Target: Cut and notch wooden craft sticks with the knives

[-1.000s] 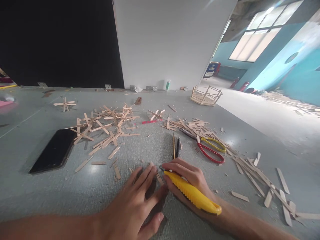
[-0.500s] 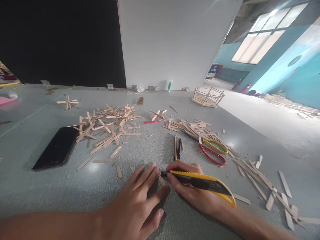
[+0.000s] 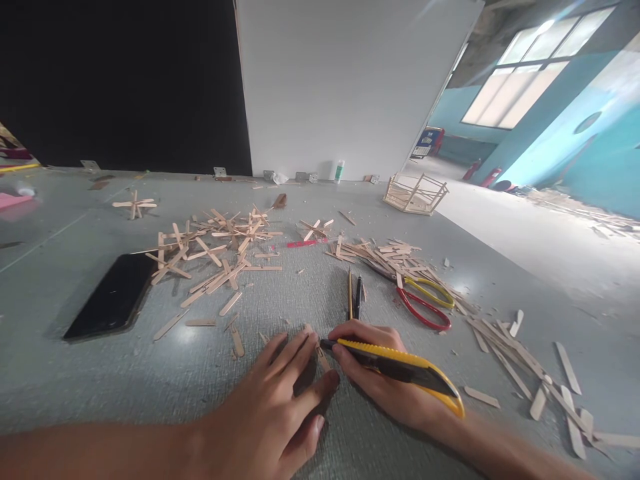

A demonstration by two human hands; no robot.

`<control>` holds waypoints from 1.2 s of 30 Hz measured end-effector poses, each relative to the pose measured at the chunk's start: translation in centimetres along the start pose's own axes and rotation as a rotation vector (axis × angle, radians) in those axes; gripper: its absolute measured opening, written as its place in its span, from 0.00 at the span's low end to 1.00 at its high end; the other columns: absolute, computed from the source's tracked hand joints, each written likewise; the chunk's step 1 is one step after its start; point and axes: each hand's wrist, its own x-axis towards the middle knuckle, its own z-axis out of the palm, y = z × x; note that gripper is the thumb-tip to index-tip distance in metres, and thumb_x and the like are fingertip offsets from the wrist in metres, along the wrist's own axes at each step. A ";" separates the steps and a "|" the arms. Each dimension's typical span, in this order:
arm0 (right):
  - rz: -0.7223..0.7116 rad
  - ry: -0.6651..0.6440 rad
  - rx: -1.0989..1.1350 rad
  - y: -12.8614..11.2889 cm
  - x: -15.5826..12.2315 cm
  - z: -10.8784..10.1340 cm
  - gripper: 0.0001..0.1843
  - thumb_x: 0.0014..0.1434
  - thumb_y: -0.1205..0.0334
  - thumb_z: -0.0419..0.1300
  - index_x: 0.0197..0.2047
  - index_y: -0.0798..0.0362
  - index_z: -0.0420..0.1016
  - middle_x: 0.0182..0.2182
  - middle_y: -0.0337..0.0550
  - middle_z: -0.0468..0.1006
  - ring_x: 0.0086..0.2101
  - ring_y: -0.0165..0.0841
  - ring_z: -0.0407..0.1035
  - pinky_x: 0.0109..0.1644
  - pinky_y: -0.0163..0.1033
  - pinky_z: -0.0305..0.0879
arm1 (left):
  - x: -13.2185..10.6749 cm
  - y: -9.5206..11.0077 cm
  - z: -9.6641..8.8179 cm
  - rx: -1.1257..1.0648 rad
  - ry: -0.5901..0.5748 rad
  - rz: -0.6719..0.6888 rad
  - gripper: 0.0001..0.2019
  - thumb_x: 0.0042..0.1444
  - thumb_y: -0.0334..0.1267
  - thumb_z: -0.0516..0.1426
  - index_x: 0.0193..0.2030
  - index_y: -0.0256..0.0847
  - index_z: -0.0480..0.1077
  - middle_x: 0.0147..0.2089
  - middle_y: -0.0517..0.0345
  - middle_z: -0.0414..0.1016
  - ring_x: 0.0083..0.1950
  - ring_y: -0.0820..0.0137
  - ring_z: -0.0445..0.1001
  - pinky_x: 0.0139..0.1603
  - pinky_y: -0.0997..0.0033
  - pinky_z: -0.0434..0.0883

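My right hand (image 3: 380, 367) is closed round a yellow and black utility knife (image 3: 400, 365), gripping it like a pen. The knife's front end points left at a small wooden craft stick (image 3: 323, 357) on the grey table. My left hand (image 3: 285, 400) holds that stick down, two fingertips pressing on its ends while the other fingers are spread. Part of the stick is hidden under those fingers, and the blade tip is too small to make out. Just beyond my right hand lie a pencil (image 3: 351, 293) and a black pen (image 3: 359, 297).
Scissors (image 3: 425, 307) with red and yellow handles lie at right by a pile of craft sticks (image 3: 390, 253). More sticks (image 3: 540, 373) are scattered at lower right. A phone (image 3: 113, 297) and crossed stick pieces (image 3: 225, 247) are at left. A stick frame (image 3: 416, 195) stands far back.
My right hand and the knife have shifted slightly left, and the knife's rear end has swung a little left and down. My left hand keeps its place on the stick.
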 end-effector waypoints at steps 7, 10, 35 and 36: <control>-0.001 -0.004 -0.012 -0.1 0.0 0.0 0.08 0.68 0.55 0.61 0.40 0.47 0.80 0.30 0.39 0.83 0.29 0.33 0.75 0.31 0.36 0.68 | 0.2 0.0 -0.1 0.054 -0.062 0.023 0.26 0.62 0.31 0.58 0.68 0.35 0.68 0.72 0.28 0.62 0.72 0.37 0.62 0.64 0.31 0.70; -0.012 0.009 -0.013 -0.3 0.1 0.0 0.08 0.68 0.56 0.61 0.40 0.47 0.80 0.30 0.39 0.83 0.29 0.33 0.75 0.31 0.36 0.68 | 0.2 0.0 -0.1 0.083 -0.068 0.023 0.27 0.62 0.31 0.58 0.68 0.36 0.67 0.72 0.28 0.63 0.72 0.37 0.62 0.63 0.32 0.71; -0.032 -0.019 0.009 -0.1 0.1 0.0 0.06 0.69 0.58 0.61 0.41 0.48 0.79 0.29 0.37 0.81 0.28 0.30 0.73 0.34 0.34 0.69 | 0.2 -0.1 0.1 0.103 -0.062 0.024 0.28 0.61 0.31 0.57 0.69 0.36 0.67 0.71 0.27 0.64 0.72 0.38 0.63 0.63 0.33 0.72; -0.031 -0.017 0.007 -0.2 0.1 0.0 0.06 0.69 0.58 0.61 0.41 0.48 0.78 0.29 0.37 0.81 0.28 0.30 0.73 0.33 0.34 0.69 | 0.2 -0.1 0.2 0.102 -0.066 0.025 0.28 0.61 0.30 0.57 0.69 0.36 0.67 0.71 0.26 0.64 0.72 0.38 0.63 0.63 0.33 0.72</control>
